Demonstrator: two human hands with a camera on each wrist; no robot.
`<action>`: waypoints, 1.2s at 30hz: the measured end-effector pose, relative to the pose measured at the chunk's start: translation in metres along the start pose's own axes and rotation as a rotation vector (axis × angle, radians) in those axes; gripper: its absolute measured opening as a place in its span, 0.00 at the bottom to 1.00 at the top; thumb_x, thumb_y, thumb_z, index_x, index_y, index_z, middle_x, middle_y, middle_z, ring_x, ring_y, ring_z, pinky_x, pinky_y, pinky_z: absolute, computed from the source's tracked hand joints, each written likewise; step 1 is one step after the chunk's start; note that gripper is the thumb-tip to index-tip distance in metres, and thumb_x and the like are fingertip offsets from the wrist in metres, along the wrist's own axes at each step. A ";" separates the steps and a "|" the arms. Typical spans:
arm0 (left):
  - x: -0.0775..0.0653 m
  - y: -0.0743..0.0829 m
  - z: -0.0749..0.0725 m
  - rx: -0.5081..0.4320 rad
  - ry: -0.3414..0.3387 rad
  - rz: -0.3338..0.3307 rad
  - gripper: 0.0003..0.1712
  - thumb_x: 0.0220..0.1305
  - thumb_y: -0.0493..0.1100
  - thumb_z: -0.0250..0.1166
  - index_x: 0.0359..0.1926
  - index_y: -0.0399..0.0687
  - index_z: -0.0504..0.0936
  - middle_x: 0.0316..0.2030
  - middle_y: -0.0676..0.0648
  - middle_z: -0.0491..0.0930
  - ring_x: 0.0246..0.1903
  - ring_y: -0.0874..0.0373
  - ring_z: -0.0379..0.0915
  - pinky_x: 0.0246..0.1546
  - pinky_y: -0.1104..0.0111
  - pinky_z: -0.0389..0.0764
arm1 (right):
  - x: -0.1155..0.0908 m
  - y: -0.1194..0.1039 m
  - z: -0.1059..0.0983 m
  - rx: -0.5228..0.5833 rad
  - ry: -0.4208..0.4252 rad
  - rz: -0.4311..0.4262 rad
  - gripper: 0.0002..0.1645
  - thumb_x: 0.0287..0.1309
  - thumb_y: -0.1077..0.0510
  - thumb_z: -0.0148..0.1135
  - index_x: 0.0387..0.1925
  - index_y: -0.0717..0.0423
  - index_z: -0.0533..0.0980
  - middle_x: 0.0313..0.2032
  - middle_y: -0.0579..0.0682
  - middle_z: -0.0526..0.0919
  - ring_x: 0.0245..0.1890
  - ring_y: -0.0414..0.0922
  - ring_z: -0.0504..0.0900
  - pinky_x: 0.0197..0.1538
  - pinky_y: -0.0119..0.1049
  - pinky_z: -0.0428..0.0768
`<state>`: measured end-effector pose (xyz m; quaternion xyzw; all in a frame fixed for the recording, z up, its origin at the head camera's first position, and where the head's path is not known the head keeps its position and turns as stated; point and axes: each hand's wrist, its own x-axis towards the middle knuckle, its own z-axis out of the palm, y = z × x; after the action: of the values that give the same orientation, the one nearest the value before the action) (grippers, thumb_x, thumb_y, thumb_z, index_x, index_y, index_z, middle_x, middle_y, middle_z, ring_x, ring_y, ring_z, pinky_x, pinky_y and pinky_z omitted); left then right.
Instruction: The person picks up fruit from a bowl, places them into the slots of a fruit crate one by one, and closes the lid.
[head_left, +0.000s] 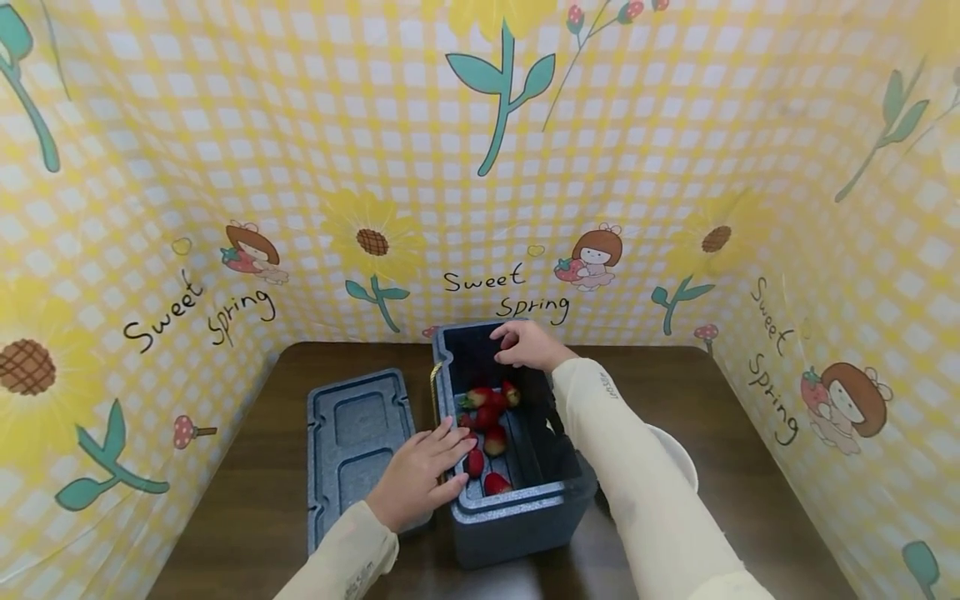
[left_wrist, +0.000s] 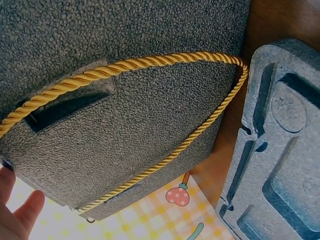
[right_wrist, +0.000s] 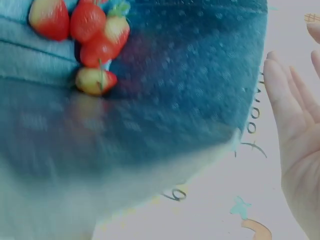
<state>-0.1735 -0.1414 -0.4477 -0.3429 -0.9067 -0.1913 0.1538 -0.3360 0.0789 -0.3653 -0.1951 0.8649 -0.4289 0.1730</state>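
Observation:
A dark grey foam box (head_left: 506,537) stands uncovered on the table, with several red strawberries (head_left: 487,417) lying on its floor, mostly toward the left side. My left hand (head_left: 423,471) rests on the box's left rim near the front corner, its fingers reaching over the edge. Over the far right part of the box is my right hand (head_left: 531,344), fingers loosely bent and nothing between them. In the right wrist view, that hand (right_wrist: 305,135) appears beside the box wall, while strawberries (right_wrist: 88,22) cluster inside. A twisted golden rope (left_wrist: 155,61) hangs along the box's outer side.
Left of the box, its grey foam lid (head_left: 360,417) lies on the brown wooden table (head_left: 247,483). A white rounded dish (head_left: 678,454) shows partly behind my right sleeve. Yellow checked cloth (head_left: 480,208) encloses the table's back and sides.

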 end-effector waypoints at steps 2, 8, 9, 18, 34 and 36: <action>0.001 0.000 0.001 0.000 -0.002 0.008 0.25 0.61 0.49 0.62 0.58 0.44 0.80 0.58 0.45 0.76 0.62 0.47 0.67 0.53 0.51 0.73 | -0.005 -0.002 -0.009 -0.032 -0.006 0.009 0.23 0.58 0.65 0.62 0.56 0.66 0.73 0.48 0.66 0.78 0.36 0.51 0.82 0.40 0.39 0.82; 0.001 -0.002 0.003 0.004 0.009 -0.001 0.25 0.62 0.50 0.61 0.58 0.45 0.80 0.57 0.45 0.77 0.62 0.48 0.67 0.54 0.51 0.72 | -0.025 0.009 -0.041 -0.076 0.034 0.003 0.24 0.55 0.65 0.63 0.55 0.69 0.73 0.47 0.67 0.79 0.36 0.50 0.81 0.40 0.41 0.82; 0.000 -0.002 0.003 0.004 0.017 -0.003 0.25 0.62 0.50 0.61 0.57 0.45 0.80 0.57 0.45 0.77 0.62 0.47 0.67 0.54 0.51 0.72 | -0.029 0.012 -0.046 -0.066 0.043 0.000 0.24 0.55 0.66 0.62 0.54 0.70 0.73 0.46 0.68 0.78 0.36 0.50 0.81 0.40 0.42 0.82; -0.003 -0.006 0.006 0.007 0.039 -0.013 0.25 0.57 0.48 0.65 0.56 0.46 0.81 0.56 0.46 0.78 0.61 0.47 0.68 0.53 0.51 0.73 | -0.078 0.057 -0.097 -0.116 0.101 0.058 0.25 0.54 0.66 0.63 0.53 0.73 0.72 0.45 0.70 0.79 0.35 0.50 0.82 0.40 0.45 0.82; 0.000 -0.005 0.010 -0.006 0.030 -0.024 0.25 0.60 0.50 0.63 0.58 0.48 0.80 0.58 0.47 0.77 0.63 0.49 0.67 0.55 0.51 0.72 | -0.148 0.126 -0.122 -0.137 0.105 0.213 0.28 0.54 0.63 0.64 0.54 0.75 0.69 0.36 0.58 0.81 0.35 0.51 0.82 0.40 0.46 0.82; 0.000 -0.005 0.010 -0.009 0.033 -0.020 0.25 0.60 0.50 0.62 0.58 0.48 0.80 0.58 0.47 0.77 0.63 0.49 0.66 0.54 0.51 0.72 | -0.151 0.135 -0.117 -0.126 0.103 0.216 0.28 0.53 0.64 0.64 0.53 0.76 0.69 0.35 0.58 0.81 0.35 0.51 0.82 0.40 0.45 0.82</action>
<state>-0.1786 -0.1406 -0.4579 -0.3310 -0.9067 -0.2025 0.1655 -0.2857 0.3061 -0.3879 -0.0892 0.9138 -0.3622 0.1610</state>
